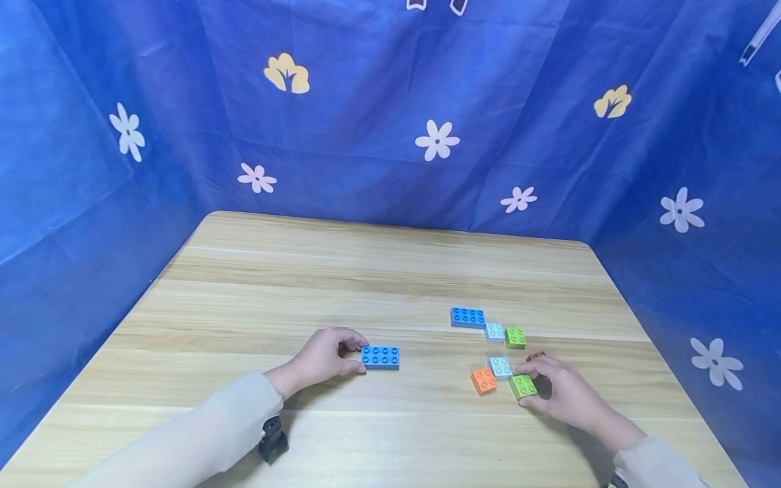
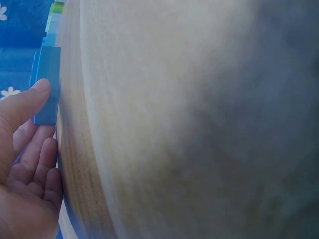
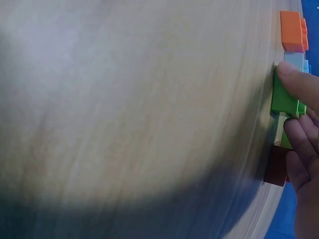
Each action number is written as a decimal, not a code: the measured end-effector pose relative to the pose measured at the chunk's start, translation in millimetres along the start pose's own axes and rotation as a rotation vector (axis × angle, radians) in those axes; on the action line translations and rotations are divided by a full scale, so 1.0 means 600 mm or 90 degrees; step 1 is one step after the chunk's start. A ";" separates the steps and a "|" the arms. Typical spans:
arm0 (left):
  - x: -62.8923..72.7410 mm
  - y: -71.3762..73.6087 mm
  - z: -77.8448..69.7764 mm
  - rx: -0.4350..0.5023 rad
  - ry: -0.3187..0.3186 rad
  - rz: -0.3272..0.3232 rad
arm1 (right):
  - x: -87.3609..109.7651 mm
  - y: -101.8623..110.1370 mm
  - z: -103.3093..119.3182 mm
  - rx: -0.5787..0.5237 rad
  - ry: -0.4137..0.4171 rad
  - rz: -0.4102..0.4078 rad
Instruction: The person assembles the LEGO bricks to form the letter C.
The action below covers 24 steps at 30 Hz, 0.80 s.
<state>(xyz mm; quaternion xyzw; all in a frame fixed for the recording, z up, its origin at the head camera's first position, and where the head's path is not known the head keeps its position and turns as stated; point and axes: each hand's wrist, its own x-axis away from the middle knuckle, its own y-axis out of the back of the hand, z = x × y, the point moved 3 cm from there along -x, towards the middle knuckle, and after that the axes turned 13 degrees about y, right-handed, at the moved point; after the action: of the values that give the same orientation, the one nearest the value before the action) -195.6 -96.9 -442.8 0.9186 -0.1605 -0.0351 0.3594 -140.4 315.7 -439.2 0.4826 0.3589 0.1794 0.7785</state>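
Note:
On the table, my left hand (image 1: pixel 323 358) holds the left end of a long blue toy brick (image 1: pixel 380 358) between thumb and fingers. The left wrist view shows the thumb across the side of this blue brick (image 2: pixel 49 64). To the right, my right hand (image 1: pixel 564 394) pinches a small green brick (image 1: pixel 523 386), with the thumb on its near side. A light blue brick (image 1: pixel 500 367) lies at the green brick's far left corner, and an orange brick (image 1: pixel 484 381) lies left of that. Partly hidden behind the right fingers is a reddish-brown brick (image 3: pixel 275 164).
Farther back are a second long blue brick (image 1: pixel 467 317), another light blue brick (image 1: pixel 494 331) and another green brick (image 1: pixel 515 337), lined up close together. The wooden table (image 1: pixel 342 271) is bordered behind and at both sides by blue patterned cloth (image 1: pixel 366 135).

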 end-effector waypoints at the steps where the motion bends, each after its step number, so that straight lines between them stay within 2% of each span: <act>1: 0.000 0.000 0.000 0.000 0.000 0.000 | 0.000 0.000 0.000 -0.001 -0.001 0.002; 12: -0.001 0.000 0.002 0.000 -0.007 -0.002 | -0.006 0.015 0.000 0.005 -0.016 0.005; 24: 0.001 0.001 0.000 0.001 -0.007 0.000 | -0.042 0.037 -0.001 -0.026 -0.005 0.000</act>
<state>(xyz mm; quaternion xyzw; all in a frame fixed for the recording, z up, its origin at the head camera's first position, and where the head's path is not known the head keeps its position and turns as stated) -195.3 -97.5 -442.4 0.9187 -0.1622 -0.0403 0.3579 -156.3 310.5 -410.0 0.4674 0.3518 0.1850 0.7897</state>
